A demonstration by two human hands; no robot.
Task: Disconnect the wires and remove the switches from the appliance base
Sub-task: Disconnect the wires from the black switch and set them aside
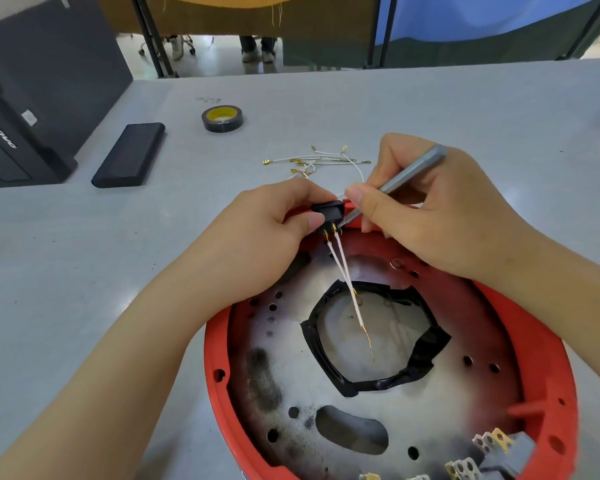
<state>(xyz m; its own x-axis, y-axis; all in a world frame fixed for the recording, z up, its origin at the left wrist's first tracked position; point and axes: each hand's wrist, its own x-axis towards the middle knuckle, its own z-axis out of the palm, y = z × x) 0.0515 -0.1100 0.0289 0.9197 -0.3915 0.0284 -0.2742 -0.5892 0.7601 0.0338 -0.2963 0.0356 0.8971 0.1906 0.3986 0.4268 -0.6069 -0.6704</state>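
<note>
The round red appliance base (548,344) lies open side up in front of me, its central hole lined with black tape. Above its far rim my left hand (267,230) pinches a small black switch (328,211). Two white wires (343,271) run from the switch's brass terminals down into the base. My right hand (440,209) grips a grey screwdriver (409,174), whose tip touches the switch beside the terminals. Grey terminal blocks (492,452) sit at the base's near right rim.
Several loose white wires with brass lugs (319,161) lie on the grey table beyond my hands. A roll of black tape (222,118) and a flat black case (129,154) lie further left. A black computer tower (32,88) stands at the far left.
</note>
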